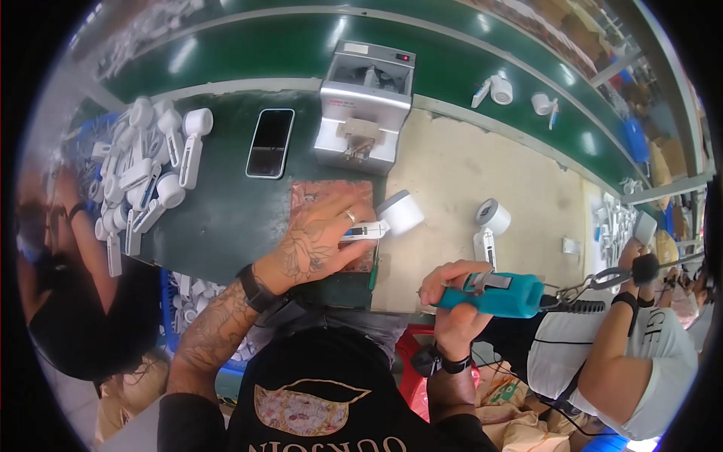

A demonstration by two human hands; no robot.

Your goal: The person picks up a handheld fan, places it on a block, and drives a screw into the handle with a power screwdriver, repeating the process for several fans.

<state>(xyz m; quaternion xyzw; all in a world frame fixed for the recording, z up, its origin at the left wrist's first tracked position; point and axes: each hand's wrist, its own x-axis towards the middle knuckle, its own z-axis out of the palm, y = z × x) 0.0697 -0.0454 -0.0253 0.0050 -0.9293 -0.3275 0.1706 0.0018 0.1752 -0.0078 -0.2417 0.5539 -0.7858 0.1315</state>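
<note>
My left hand (pixel 316 235) is closed around the handle of a white handheld device (pixel 401 212) with a drum-shaped head. It holds the device low over a reddish patterned pad (pixel 320 193), the head pointing right. My right hand (pixel 456 325) grips a teal electric screwdriver (pixel 503 298) near the table's front edge. The screwdriver lies roughly level, its coiled cord leading off to the right, and its tip is apart from the device. A similar white device (pixel 493 217) rests on the beige sheet (pixel 444 166) beyond my right hand. A thin green stick (pixel 374 270) lies beside the pad.
A silver screw feeder (pixel 365 113) stands at the back, with a phone (pixel 271 143) to its left. Many white devices (pixel 143 162) are piled at the left; two more (pixel 499 90) sit on the green back strip. Co-workers (pixel 83 301) sit on both sides.
</note>
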